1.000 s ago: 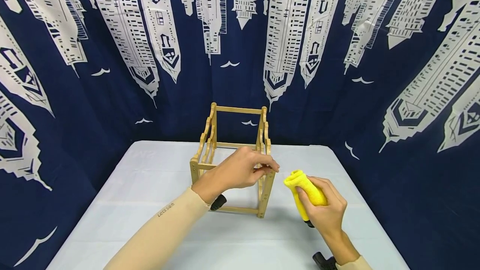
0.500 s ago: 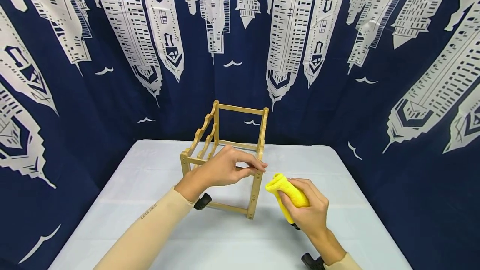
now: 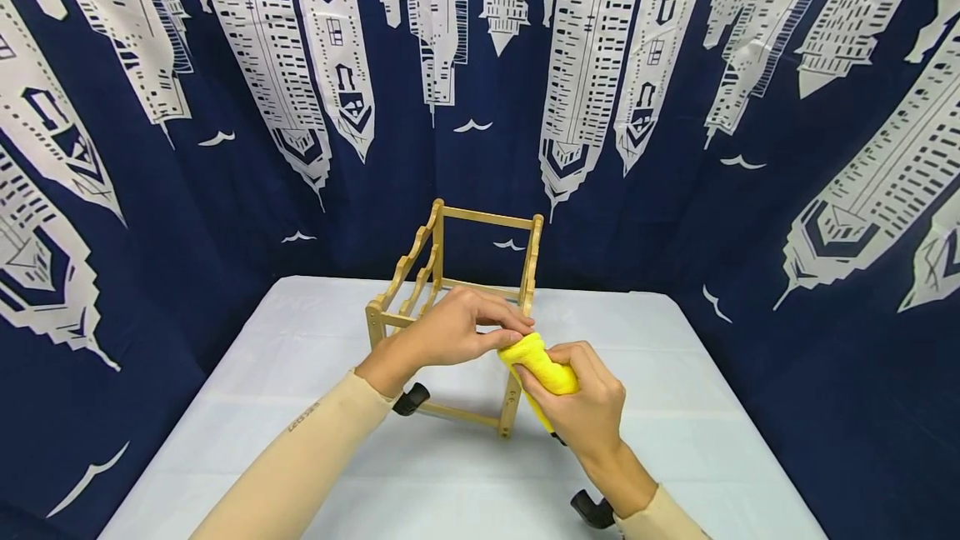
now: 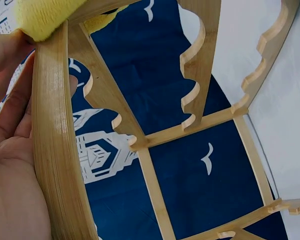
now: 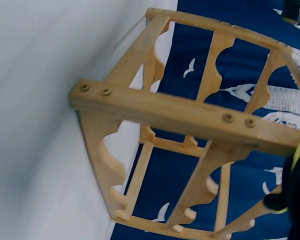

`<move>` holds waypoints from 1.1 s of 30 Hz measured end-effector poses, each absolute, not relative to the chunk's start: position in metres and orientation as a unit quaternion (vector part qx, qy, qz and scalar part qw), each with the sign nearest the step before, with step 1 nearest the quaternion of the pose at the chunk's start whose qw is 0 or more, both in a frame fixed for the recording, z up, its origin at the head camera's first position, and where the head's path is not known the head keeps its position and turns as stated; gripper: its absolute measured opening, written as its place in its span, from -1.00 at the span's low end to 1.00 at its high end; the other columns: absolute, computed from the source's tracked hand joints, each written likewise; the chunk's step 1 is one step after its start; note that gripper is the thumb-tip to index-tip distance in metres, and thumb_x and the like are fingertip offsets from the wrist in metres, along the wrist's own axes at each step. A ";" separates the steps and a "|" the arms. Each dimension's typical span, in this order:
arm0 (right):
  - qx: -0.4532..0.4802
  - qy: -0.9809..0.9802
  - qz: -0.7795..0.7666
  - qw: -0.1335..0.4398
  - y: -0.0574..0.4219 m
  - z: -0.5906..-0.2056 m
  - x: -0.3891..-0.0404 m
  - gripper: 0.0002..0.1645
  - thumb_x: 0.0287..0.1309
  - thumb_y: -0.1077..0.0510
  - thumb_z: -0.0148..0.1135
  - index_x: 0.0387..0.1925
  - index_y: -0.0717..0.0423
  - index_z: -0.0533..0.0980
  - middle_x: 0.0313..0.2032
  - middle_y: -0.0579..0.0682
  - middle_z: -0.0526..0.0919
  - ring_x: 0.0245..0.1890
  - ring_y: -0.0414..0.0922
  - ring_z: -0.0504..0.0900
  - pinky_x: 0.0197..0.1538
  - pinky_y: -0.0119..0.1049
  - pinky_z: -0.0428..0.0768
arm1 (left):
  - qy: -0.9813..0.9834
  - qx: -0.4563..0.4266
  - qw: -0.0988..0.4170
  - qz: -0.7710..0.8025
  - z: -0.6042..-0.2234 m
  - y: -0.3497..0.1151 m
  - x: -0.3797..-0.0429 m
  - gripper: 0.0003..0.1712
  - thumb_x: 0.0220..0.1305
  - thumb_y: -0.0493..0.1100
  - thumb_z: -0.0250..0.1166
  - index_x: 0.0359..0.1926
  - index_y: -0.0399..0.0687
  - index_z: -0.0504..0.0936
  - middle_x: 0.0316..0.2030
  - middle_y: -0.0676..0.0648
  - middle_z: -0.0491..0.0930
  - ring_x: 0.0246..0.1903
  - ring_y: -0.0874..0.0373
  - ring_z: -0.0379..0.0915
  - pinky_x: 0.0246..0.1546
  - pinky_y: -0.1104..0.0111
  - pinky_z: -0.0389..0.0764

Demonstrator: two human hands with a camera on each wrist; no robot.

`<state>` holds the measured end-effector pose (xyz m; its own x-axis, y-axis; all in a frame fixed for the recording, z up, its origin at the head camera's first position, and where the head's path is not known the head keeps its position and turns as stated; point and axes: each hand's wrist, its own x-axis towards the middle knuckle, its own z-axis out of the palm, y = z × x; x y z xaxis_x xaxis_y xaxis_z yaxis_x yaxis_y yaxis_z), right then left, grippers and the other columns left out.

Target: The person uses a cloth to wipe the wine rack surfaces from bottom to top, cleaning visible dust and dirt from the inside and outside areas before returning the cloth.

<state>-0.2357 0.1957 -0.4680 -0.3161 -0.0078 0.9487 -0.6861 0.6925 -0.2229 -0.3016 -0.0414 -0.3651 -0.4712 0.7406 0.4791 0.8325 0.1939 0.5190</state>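
A light wooden rack [image 3: 450, 307] with wavy side rails stands on the white table [image 3: 675, 407]. My left hand [image 3: 480, 327] grips its near top bar, seen close up as the wooden rack [image 4: 55, 150] under my palm. My right hand [image 3: 570, 398] holds a rolled yellow cloth [image 3: 542, 365], and the roll's end touches the rack's near right corner beside my left fingers. The yellow cloth [image 4: 47, 17] shows at the top left in the left wrist view. In the right wrist view the wooden rack [image 5: 190, 115] fills the frame, with a yellow strip at the right edge.
A dark blue curtain [image 3: 225, 190] printed with white skyscrapers hangs behind and around the table. Black wrist mounts [image 3: 592, 511] sit on both forearms. Bare table surface lies to the left and right of the rack.
My right hand has moved the yellow cloth left and up until it meets the rack's near right corner. The rack has turned and shifted slightly left under my left hand's grip.
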 end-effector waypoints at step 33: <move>0.076 -0.913 0.247 0.316 0.179 -0.494 -0.224 -0.26 -0.03 -0.21 0.88 -0.47 -0.08 0.37 -0.55 -0.19 0.44 -0.62 -0.30 0.35 -0.59 -0.43 0.35 | -0.777 -0.492 0.019 -0.392 -0.363 -0.043 -0.301 -0.77 0.70 -0.19 0.42 0.17 -0.03 0.95 0.25 -0.04 0.91 0.34 0.07 0.84 0.27 0.42 0.85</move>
<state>-0.2237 0.1792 -0.4943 -0.7888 0.0168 0.6145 -0.2958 0.8659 -0.4034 -0.3013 -0.0429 -0.3626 -0.5158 0.7494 0.4151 0.7793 0.2092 0.5907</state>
